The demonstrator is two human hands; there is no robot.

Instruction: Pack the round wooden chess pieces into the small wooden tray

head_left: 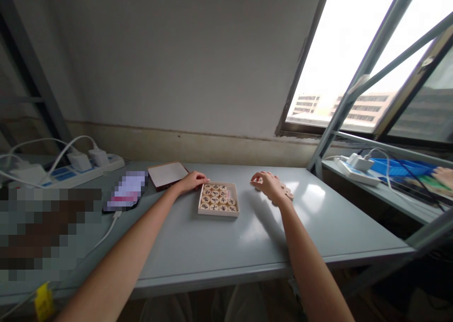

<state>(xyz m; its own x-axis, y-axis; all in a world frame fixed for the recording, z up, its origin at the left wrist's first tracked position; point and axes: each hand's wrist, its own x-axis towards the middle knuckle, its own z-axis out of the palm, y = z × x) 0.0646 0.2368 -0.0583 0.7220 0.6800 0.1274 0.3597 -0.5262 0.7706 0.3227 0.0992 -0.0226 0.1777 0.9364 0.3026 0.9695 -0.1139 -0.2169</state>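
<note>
A shallow white box [218, 214] of Chinese chess pieces [214, 200] sits in the middle of the desk, with rows of round, marked pieces and a bare patch at its upper right. My left hand [193, 181] rests at the box's far left corner, fingers loosely extended and fingertips against the rim. To the right, my right hand [269, 184] is over a pile of loose Chinese chess pieces [288, 193], thumb and fingers curled together in a pinch. What lies between those fingertips is too small to make out. The hand hides part of the pile.
Behind my left forearm lies the box lid [169, 173], pale inside. A lit phone [126, 190] with a charging cable lies farther left, by a power strip [106, 165]. Another power strip [357, 171] and a blue tray [396, 167] stand on the right-hand surface, past a metal post [327, 140].
</note>
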